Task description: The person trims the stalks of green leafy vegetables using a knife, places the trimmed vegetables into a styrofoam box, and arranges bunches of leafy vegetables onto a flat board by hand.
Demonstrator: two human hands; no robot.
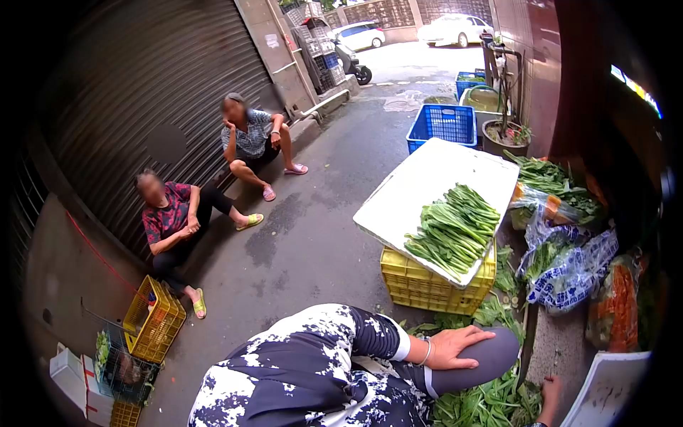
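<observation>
My left hand point(455, 348), with a bracelet at the wrist, lies on my grey-covered knee point(496, 359), fingers spread and holding nothing. Low at the right, my right hand point(551, 393) is partly visible beside loose leafy greens point(480, 407); its fingers are curled, and what they hold, if anything, is too small to make out. In front of me a white foam lid point(405, 192) rests tilted on a yellow crate point(427, 285). A bunch of green leafy vegetables point(455, 231) lies on that lid.
Two people sit against a shutter point(149, 92) at the left. Near them stand a yellow basket point(155, 320) and a wire cage point(124, 366). Blue crates point(441, 124), a plant pot point(505, 139), bagged vegetables point(565, 274) and a white box point(612, 388) line the right.
</observation>
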